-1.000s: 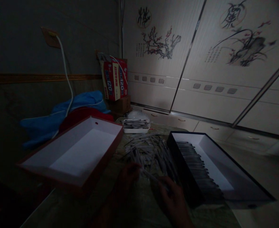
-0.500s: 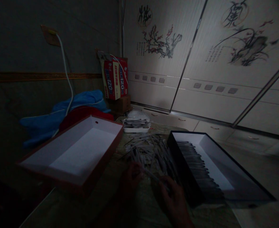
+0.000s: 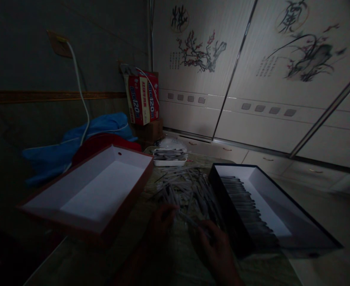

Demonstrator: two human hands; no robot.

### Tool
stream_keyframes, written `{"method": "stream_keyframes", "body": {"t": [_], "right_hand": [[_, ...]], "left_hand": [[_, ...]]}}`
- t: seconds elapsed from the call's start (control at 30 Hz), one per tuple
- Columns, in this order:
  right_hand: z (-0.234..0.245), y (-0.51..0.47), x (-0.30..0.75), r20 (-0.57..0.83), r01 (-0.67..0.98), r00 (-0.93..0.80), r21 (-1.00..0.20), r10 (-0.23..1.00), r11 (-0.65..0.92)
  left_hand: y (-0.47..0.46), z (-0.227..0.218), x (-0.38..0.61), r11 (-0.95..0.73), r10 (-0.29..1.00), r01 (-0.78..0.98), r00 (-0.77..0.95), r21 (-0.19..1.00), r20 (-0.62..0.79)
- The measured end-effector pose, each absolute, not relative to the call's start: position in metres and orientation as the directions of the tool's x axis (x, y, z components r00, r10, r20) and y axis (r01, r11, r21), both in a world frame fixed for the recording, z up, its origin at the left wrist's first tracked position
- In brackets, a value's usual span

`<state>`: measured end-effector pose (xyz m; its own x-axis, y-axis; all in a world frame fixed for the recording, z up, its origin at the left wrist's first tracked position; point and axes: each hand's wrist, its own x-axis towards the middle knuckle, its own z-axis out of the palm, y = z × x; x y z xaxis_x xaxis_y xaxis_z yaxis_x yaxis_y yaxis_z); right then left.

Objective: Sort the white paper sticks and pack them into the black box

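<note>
In dim light, a slim pale pen (image 3: 189, 219) slants between my two hands. My right hand (image 3: 216, 246) is closed around its near end. At the far end, my left hand (image 3: 162, 220) is pinched, its fingertips at the pen's tip; the fine detail there is too dark to make out. Just beyond my hands lies a loose heap of similar pens (image 3: 177, 184) on the table (image 3: 175, 262). To the right, a dark box (image 3: 230, 216) with a white inside holds a row of dark-ended pens (image 3: 246, 206) laid side by side.
A red-brown box (image 3: 127, 206) with a bare white inside stands at the left. Behind the heap is a white tray (image 3: 169, 163) of pens. Blue cloth (image 3: 100, 127), a red carton (image 3: 142, 97) and a white cable (image 3: 79, 83) are farther back, before sliding cabinet doors (image 3: 193, 115).
The view has shifted slightly. My left fingers have moved a little at the pen's far end, while my right hand keeps its hold.
</note>
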<state>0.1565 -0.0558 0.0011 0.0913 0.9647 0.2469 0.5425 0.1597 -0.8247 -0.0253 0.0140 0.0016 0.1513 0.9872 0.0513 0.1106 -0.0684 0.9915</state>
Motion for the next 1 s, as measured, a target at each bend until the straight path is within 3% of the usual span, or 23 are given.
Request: {"method": "stream_keyframes", "body": {"t": [0.17,0.4,0.53,0.67,0.73,0.8,1.0], "right_hand": [[0.000,-0.056,0.157,0.274,0.549,0.058,-0.812,0.960,0.199],[0.005,-0.059,0.144,0.370,0.591,-0.007,-0.748,0.929,0.303],[-0.006,-0.060,0.132,0.399,0.740,-0.071,-0.594,0.914,0.316],[-0.019,-0.060,0.122,0.492,0.855,-0.085,-0.411,0.866,0.317],[-0.021,-0.060,0.118,0.480,0.837,-0.065,-0.451,0.875,0.309],[-0.020,-0.061,0.113,0.434,0.760,-0.035,-0.574,0.900,0.306],[-0.016,-0.062,0.101,0.242,0.324,0.134,-0.927,0.961,0.189]], "left_hand": [[0.013,0.008,-0.027,-0.049,0.982,0.093,0.185,0.994,0.032],[0.013,0.002,-0.023,0.172,0.979,-0.123,0.133,0.977,-0.156],[0.009,-0.002,-0.020,0.198,0.977,-0.231,0.128,0.953,-0.172],[0.003,-0.002,-0.017,0.195,0.979,-0.210,0.105,0.958,-0.176],[0.001,-0.002,-0.016,0.185,0.982,-0.237,0.074,0.954,-0.172],[0.000,-0.001,-0.014,0.205,0.979,-0.287,0.079,0.936,-0.190],[-0.001,0.007,-0.009,0.252,0.968,-0.406,0.112,0.878,-0.225]]}}
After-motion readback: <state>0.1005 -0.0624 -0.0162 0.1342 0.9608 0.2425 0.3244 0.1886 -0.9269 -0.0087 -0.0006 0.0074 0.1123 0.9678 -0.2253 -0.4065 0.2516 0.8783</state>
